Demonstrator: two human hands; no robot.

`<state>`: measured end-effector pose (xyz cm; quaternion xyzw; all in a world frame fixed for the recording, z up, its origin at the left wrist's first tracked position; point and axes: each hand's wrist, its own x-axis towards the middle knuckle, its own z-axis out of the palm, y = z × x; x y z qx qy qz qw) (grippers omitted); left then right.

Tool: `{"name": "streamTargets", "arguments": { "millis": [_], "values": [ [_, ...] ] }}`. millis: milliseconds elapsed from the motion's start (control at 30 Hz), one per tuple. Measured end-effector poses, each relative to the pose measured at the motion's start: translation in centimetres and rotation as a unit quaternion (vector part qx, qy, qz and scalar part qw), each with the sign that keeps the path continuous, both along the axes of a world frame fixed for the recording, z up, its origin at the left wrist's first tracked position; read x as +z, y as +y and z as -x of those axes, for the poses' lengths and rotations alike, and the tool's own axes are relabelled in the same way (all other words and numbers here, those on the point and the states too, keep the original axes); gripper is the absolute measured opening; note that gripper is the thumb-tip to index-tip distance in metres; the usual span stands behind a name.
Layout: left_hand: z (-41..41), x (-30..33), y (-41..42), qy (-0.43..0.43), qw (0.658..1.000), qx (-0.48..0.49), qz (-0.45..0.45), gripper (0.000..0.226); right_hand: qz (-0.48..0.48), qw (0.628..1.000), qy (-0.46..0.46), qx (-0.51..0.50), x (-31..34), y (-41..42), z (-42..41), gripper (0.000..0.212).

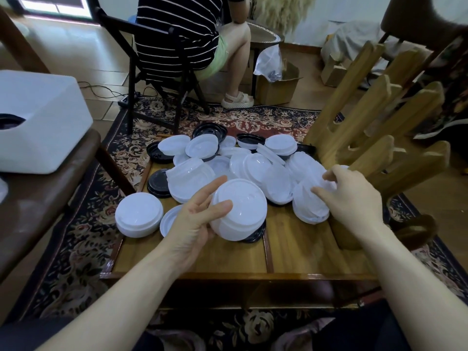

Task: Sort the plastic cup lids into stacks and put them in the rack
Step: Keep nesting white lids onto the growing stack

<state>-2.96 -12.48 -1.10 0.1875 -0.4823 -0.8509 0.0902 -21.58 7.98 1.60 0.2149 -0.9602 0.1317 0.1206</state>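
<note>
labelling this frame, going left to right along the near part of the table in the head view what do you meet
White lid stack standing alone → left hand → white lid stack it holds → leaning white lid stack under the right hand → wooden rack.

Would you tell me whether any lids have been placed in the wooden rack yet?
No, the wooden rack shows only bare slots, while the lids lie piled on the table.

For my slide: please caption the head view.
Left hand holds white lid stack; right hand reaches beside wooden rack.
</note>
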Motion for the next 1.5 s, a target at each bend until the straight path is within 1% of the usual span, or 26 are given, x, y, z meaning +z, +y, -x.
{"name": "streamTargets", "arguments": {
  "millis": [67,133,200,267,333,400,467,500,567,633,667,700,767,900,1033,1200,1400,1500],
  "values": [
    [0.1,-0.2,0.1,-0.001,1.0,0.001,0.003,0.059,0.082,0.993,0.028,0.078,0.8,-0.7,-1.6,0.03],
    [0.3,-0.4,0.2,0.0,1.0,0.005,0.003,0.062,0.174,0.972,-0.009,0.161,1.4,-1.8,-3.6,0.023],
    [0.3,-0.7,0.3,0.002,1.0,0.008,0.004,0.066,0.236,0.943,-0.057,0.227,1.5,-3.1,-5.2,0.023],
    [0.3,-0.8,0.3,0.003,1.0,0.014,0.003,0.067,0.244,0.925,-0.058,0.287,1.2,-4.0,-6.0,0.025],
    [0.3,-0.7,0.3,0.001,1.0,0.019,-0.001,0.069,0.215,0.919,-0.041,0.329,0.7,-4.7,-6.5,0.028],
    [0.2,-0.6,0.3,0.003,1.0,0.017,-0.003,0.066,0.186,0.917,-0.022,0.352,0.2,-5.3,-6.7,0.03],
    [0.0,-0.4,0.4,0.005,1.0,0.009,-0.009,0.06,0.193,0.912,-0.036,0.36,0.2,-5.4,-7.0,0.029],
    [0.0,-0.3,0.4,0.007,1.0,0.004,-0.014,0.061,0.207,0.907,-0.067,0.359,0.3,-5.3,-7.1,0.025],
    [0.0,-0.2,0.3,0.009,1.0,-0.002,-0.021,0.062,0.231,0.882,-0.193,0.362,0.9,-4.9,-7.1,0.015],
    [-0.1,-0.2,0.3,0.009,1.0,-0.005,-0.023,0.058,0.226,0.839,-0.323,0.374,1.4,-4.3,-6.9,0.024],
    [-0.1,-0.2,0.3,0.009,1.0,-0.007,-0.021,0.057,0.217,0.825,-0.358,0.378,1.5,-4.0,-6.7,0.028],
    [-0.1,-0.3,0.4,0.008,1.0,-0.008,-0.02,0.056,0.206,0.821,-0.373,0.381,1.5,-3.8,-6.5,0.03],
    [-0.1,-0.3,0.5,0.006,1.0,-0.005,-0.025,0.055,0.193,0.828,-0.368,0.376,1.4,-3.8,-6.4,0.032],
    [0.1,-0.3,0.5,0.013,0.999,0.02,-0.038,0.052,0.232,0.842,-0.336,0.352,1.1,-4.1,-6.7,0.035],
    [0.2,-0.3,0.5,0.017,0.998,0.029,-0.045,0.045,0.225,0.861,-0.304,0.341,0.8,-4.4,-6.8,0.057],
    [0.1,-0.3,0.7,0.022,0.998,0.031,-0.046,0.043,0.211,0.873,-0.271,0.347,0.4,-4.7,-7.0,0.054],
    [0.0,-0.2,0.8,0.018,0.999,0.038,-0.034,0.034,0.197,0.889,-0.252,0.326,-0.3,-5.0,-7.2,0.063],
    [-0.1,-0.2,0.9,0.018,0.999,0.035,-0.01,0.036,0.2,0.891,-0.256,0.318,-0.4,-5.0,-7.4,0.065]
  ]
}}
